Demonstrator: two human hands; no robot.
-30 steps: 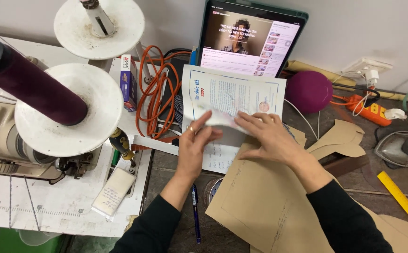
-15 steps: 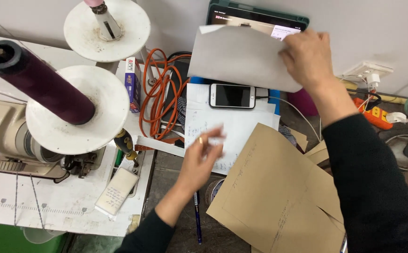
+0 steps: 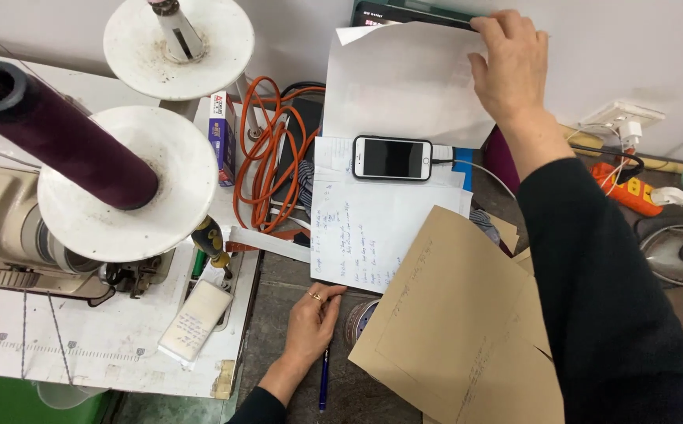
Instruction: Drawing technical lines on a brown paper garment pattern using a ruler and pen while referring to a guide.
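A white paper sheet (image 3: 404, 82) is held up near the far edge of the tabletop (image 3: 286, 275), pinched at its upper right corner by the right hand (image 3: 514, 67); its long axis runs roughly left to right, and its flat, blank face is turned toward the camera, in front of a dark tablet (image 3: 404, 12) propped against the wall. The left hand (image 3: 310, 322) is laid flat and loosely open on the tabletop near its near edge, fingertips touching the lower left corner of a handwritten white sheet (image 3: 373, 235) whose long axis runs away from the person. A smartphone (image 3: 392, 157) with a black screen and white rim is seen lying crosswise at that sheet's far end, a cable plugged in on its right. Stiff brown cardboard pattern pieces (image 3: 451, 314) overlap the sheet's right corner. A coiled orange cable (image 3: 267, 157) lies to the left, beside a dark maroon thread cone (image 3: 59, 133) on a white disc.
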